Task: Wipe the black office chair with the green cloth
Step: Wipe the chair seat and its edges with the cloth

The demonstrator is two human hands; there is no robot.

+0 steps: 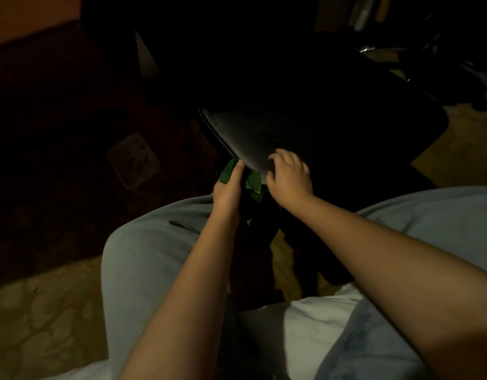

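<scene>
While right hand (pixel 290 178) is grasping near edge of chair (pixel 250 133), left hand (pixel 228 192) is gripping cloth (pixel 228 171), holding it just under that edge. Wiping seeming underway here, far part too dark for judging.

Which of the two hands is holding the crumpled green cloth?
The left hand grips the crumpled green cloth; the right hand holds only the black office chair.

cloth (pixel 229 171) under chair (pixel 250 133) edge, floor (pixel 45 311) beneath
</scene>
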